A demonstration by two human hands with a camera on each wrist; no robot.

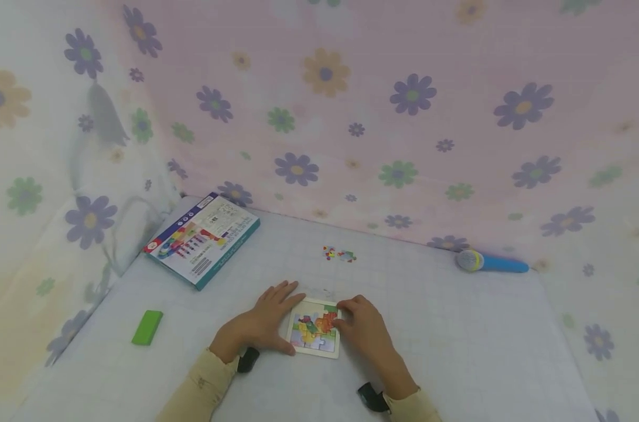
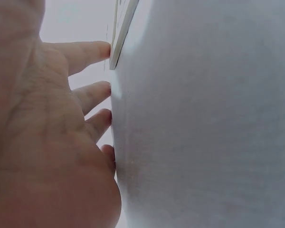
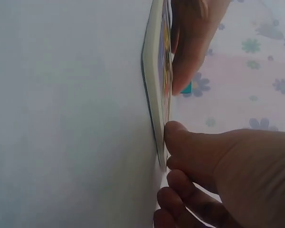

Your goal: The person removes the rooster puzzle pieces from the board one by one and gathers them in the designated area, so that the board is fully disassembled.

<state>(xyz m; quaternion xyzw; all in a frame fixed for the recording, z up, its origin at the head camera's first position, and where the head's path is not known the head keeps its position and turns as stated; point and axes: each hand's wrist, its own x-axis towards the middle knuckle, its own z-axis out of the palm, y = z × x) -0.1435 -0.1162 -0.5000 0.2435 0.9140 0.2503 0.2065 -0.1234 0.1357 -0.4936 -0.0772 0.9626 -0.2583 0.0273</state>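
Observation:
A small jigsaw puzzle (image 1: 313, 329) in a pale frame lies flat on the table, its picture showing yellow and orange figures. My left hand (image 1: 266, 318) spreads its fingers along the frame's left side, with thumb and forefinger touching it. In the left wrist view a fingertip (image 2: 103, 49) meets the frame's edge (image 2: 123, 33). At the puzzle's upper right, my right hand (image 1: 368, 328) bends its thumb and forefinger about the edge and holds it there. The thumb (image 3: 175, 135) rests on top; whether a loose piece lies beneath is hidden.
Two loose puzzle pieces (image 1: 328, 253) lie beyond the frame. A toy box (image 1: 203, 237) sits at the back left, above a green block (image 1: 147, 327). By the back right edge lies a blue toy microphone (image 1: 501, 264). Flowered cloth (image 1: 361, 146) hangs round the table.

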